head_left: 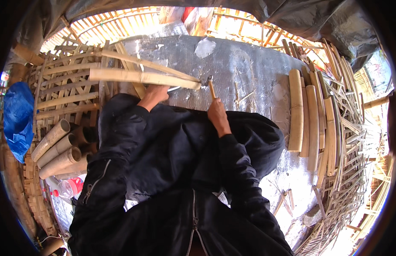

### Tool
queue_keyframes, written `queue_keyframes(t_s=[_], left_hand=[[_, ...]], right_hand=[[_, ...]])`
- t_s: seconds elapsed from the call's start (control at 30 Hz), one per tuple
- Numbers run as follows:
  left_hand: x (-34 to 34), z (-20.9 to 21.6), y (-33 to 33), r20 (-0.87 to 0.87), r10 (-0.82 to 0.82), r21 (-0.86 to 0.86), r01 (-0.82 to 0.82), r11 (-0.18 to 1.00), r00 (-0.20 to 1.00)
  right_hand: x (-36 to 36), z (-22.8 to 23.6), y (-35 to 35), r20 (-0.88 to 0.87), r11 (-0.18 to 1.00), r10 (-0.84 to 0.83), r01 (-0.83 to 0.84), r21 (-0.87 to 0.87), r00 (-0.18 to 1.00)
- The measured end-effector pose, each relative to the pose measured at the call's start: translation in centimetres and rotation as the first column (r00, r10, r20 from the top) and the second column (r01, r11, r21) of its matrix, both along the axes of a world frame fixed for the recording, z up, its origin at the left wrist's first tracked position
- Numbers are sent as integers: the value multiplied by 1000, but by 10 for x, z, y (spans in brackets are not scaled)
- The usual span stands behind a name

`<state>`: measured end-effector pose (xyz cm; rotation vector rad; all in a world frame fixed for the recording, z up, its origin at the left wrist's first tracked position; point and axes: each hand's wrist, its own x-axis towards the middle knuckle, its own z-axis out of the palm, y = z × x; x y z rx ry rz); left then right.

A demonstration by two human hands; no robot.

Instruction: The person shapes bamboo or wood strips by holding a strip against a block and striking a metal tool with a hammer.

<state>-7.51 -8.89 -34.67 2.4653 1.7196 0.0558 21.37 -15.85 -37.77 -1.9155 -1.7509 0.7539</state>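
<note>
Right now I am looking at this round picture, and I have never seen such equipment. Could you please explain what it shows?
There is no machine here, only two bare human hands. The single picture comes from a head-worn fisheye camera looking down, so straight edges bend near the rim. The left hand, partly hidden, seems to hold a pale bamboo strip. The right hand grips a wooden-handled tool, its dark head near the strip's right end. Around them spreads a grey surface. At the picture's right are long bamboo pieces; at its left, bamboo tubes and a clear plastic bottle.
</note>
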Motion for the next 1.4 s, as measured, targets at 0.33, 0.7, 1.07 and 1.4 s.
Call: queue_keyframes(t_s=[0.33, 0.7, 1.07, 1.4], left_hand=[[0, -16, 16, -1, -10, -374, 9, 927, 1000], [-25, 43, 18, 133, 314, -991, 126, 42, 940], [-102, 136, -94, 743, 668, -669, 90, 738, 42], [-153, 119, -82, 325, 228, -497, 39, 867, -918]], right_hand=[[6, 22, -8, 127, 945, -123, 77, 317, 984], [9, 7, -1, 354, 997, -82, 79, 22, 932], [-44, 64, 55, 85, 853, 138, -162, 496, 987], [-135, 74, 104, 324, 937, 233, -301, 178, 917]])
